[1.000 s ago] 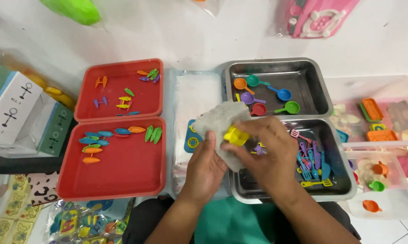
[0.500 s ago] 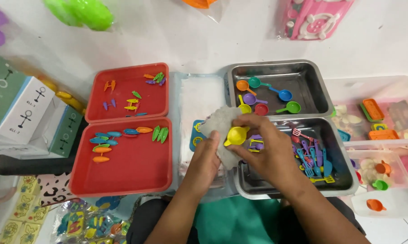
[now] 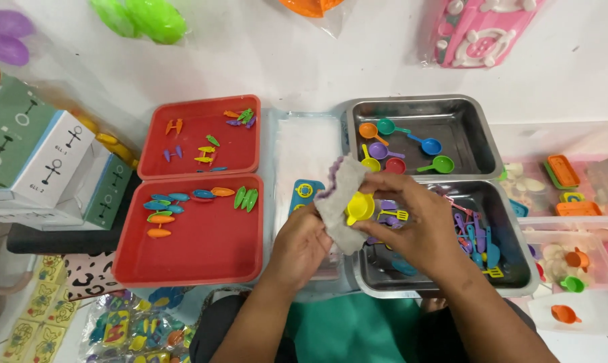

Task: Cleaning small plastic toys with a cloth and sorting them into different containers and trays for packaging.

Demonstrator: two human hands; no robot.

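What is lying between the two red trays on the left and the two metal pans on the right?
In the head view, a clear plastic bin with a blue toy stove piece lies between the red trays and the metal pans.

Right hand [image 3: 422, 225] holds a yellow toy pan [image 3: 359, 207] against a grey cloth [image 3: 339, 202] gripped by the left hand [image 3: 302, 243], above the near steel tray [image 3: 445, 288].

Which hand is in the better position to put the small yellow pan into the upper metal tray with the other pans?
Probably the right hand. It already pinches the yellow pan and lies just below the upper metal tray. The left hand holds the grey cloth and lies farther left.
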